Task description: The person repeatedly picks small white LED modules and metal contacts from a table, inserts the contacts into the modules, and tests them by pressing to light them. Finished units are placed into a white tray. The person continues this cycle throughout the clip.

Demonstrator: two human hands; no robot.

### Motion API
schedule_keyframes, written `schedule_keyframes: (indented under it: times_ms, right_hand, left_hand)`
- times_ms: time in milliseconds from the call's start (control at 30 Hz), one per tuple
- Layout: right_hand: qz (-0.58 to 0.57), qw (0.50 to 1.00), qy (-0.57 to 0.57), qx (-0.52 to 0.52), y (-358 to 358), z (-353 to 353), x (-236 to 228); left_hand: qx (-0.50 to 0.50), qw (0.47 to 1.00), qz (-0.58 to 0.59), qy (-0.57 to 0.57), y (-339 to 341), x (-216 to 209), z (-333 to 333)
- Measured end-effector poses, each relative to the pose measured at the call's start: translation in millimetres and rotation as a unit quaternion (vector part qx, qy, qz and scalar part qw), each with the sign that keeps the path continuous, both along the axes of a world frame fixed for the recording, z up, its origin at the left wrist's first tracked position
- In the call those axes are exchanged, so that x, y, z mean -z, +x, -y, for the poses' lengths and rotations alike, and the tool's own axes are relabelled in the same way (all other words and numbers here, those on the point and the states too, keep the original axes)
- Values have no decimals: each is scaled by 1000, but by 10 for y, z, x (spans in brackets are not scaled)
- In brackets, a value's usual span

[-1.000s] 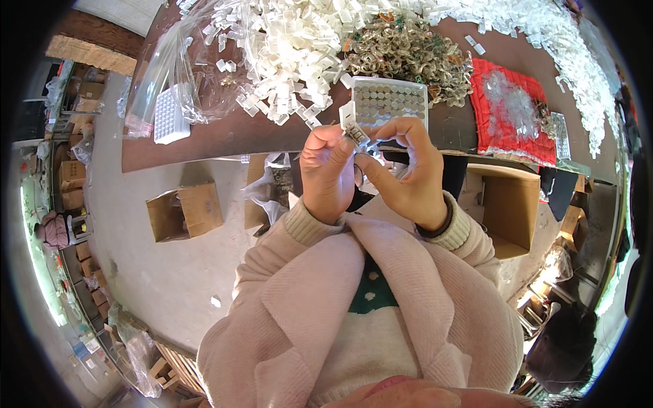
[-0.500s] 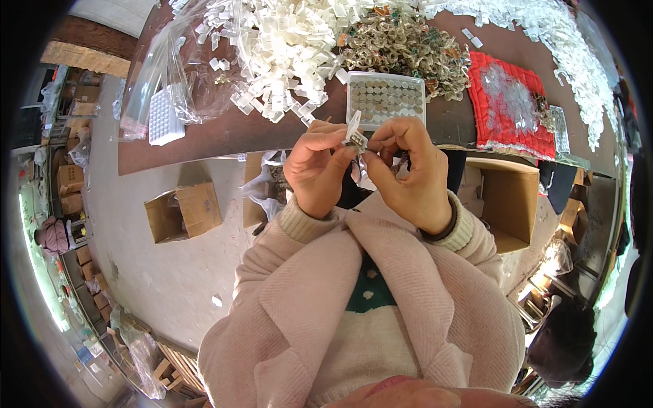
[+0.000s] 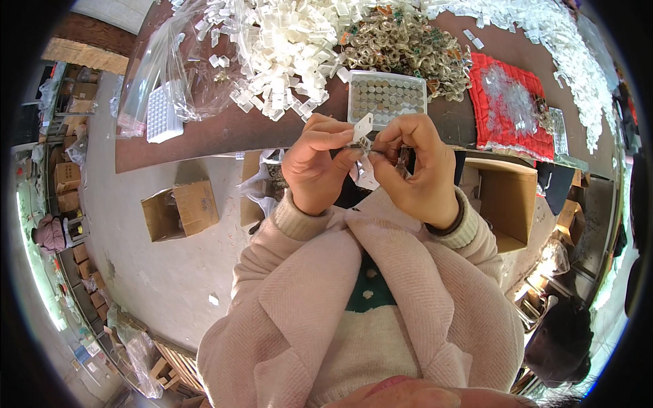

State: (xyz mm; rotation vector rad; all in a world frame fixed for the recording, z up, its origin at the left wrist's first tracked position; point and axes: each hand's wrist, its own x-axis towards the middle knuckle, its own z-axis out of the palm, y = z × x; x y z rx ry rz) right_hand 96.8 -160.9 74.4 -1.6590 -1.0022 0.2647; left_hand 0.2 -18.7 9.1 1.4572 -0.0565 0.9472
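By table (image 3: pixel 204 141) edge, both hands (image 3: pixel 313 170) (image 3: pixel 423 170) pinching sm. white plastic pc. (image 3: pixel 364 125), disc tray (image 3: pixel 388 75) nearby

Held piece (image 3: pixel 364 125) white; cloth (image 3: pixel 488 134) red; tabletop (image 3: pixel 194 144) brown — coat (image 3: pixel 289 302) pale pink, herringbone — sweater (image 3: pixel 367 340) cream, green.

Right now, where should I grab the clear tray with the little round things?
I'd hold the tray by its left and right rims, one hand coming from each side. It's rectangular and looks flat on the tabletop; the tangled heap crowds its far side. Keep it level: it's full of discs.
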Motion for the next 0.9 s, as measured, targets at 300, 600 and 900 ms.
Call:
schedule_keyframes:
  times_ms: [300, 600, 900]
  right_hand:
    - [-173, 982, 66, -35, -6, -72, 63]
    - [-44, 999, 17, 26, -171, -136, 88]
    - [130, 988, 59, 56, -166, -247, 141]
  left_hand:
    - [34, 991, 43, -121, 41, 41, 53]
    - [53, 927, 42, -369, 8, 97, 223]
    - [31, 910, 33, -413, 5, 90, 258]
